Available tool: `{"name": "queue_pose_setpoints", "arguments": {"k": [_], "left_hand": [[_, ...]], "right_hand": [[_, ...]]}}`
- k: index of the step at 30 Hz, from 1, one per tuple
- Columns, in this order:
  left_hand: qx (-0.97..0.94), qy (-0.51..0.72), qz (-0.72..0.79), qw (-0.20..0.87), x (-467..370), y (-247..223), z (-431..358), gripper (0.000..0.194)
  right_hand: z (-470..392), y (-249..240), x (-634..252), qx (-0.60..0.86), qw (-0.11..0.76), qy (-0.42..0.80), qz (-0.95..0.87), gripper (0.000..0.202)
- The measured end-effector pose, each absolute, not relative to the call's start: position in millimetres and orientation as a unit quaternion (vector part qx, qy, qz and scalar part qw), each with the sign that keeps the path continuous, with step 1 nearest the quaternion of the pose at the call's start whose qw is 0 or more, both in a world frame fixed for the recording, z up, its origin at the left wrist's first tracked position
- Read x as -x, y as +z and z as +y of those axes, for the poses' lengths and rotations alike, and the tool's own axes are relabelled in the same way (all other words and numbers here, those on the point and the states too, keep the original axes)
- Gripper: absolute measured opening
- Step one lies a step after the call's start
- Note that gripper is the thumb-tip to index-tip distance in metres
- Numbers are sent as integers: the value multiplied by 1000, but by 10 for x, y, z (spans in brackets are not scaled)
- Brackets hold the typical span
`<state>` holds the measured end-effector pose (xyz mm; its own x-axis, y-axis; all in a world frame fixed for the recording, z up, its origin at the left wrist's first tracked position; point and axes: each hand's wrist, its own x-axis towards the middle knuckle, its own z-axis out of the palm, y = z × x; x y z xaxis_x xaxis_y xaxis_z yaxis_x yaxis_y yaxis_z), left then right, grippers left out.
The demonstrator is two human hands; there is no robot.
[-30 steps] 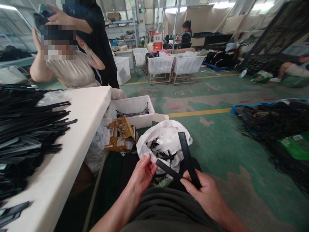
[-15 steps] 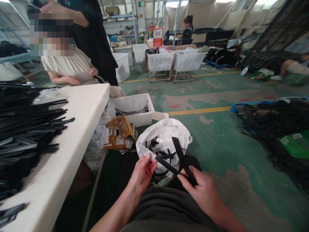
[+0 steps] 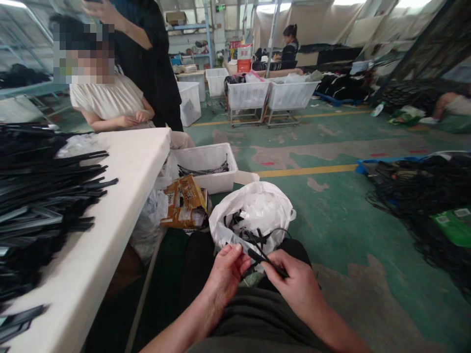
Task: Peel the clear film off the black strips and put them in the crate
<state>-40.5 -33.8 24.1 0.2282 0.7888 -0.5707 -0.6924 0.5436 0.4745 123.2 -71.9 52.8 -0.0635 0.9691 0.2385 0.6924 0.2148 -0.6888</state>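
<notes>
My right hand (image 3: 290,274) is closed around a black strip (image 3: 256,255), whose flat end points up and left toward my other hand. A thinner black length also rises from the same grip. My left hand (image 3: 228,267) pinches a pale translucent piece (image 3: 235,239) at the strip's end, thumb against fingers. Both hands are above my lap, close together. Just beyond them a white bag (image 3: 285,197) stands open, with black scraps and clear plastic inside.
On the left, a white table (image 3: 136,162) carries piled black strips (image 3: 47,186). A white bin (image 3: 206,184) and a torn brown package (image 3: 184,201) stand beyond the bag. A seated person (image 3: 110,103) works across the table, near a standing person. Black cords (image 3: 423,196) lie at right.
My right hand has moved left, closer to my left hand. The wide black piece that stood up from it has turned edge-on and lower. The view has shifted slightly.
</notes>
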Motion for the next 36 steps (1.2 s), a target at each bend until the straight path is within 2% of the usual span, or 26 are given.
{"name": "queue_pose_setpoints", "arguments": {"k": [4, 7, 10, 14, 19, 21, 24, 27, 30, 33, 36], "left_hand": [[-147, 544, 407, 719, 646, 433, -310, 26], [-290, 655, 423, 555, 1137, 672, -281, 18], [-365, 679, 451, 449, 1560, 741, -399, 14], [-224, 616, 500, 566, 1590, 433, -698, 19], [-40, 550, 428, 716, 1258, 87, -908, 25], [-19, 553, 416, 722, 1257, 75, -872, 26], [3, 607, 447, 657, 1419, 105, -755, 33], [16, 630, 468, 620, 1520, 99, -713, 37], [7, 581, 443, 683, 1378, 43, -780, 32], [-12, 541, 396, 742, 1200, -5, -829, 28], [-1, 560, 410, 720, 1230, -16, -800, 28]], "right_hand": [[-556, 658, -1038, 539, 322, 333, -703, 17], [-519, 812, -961, 490, 264, 475, -682, 26], [-488, 897, -910, 460, 218, 499, -701, 34], [-381, 804, -716, 436, 165, 444, -765, 32], [-301, 568, -346, 420, 115, 431, -790, 29], [-292, 528, -320, 409, 99, 462, -781, 29], [-294, 531, -485, 414, 56, 533, -736, 31], [-306, 554, -672, 468, 29, 513, -719, 36], [-301, 567, -626, 480, 24, 465, -744, 37], [-265, 564, -474, 452, 35, 469, -758, 34], [-238, 540, -503, 437, 41, 486, -755, 32]]}}
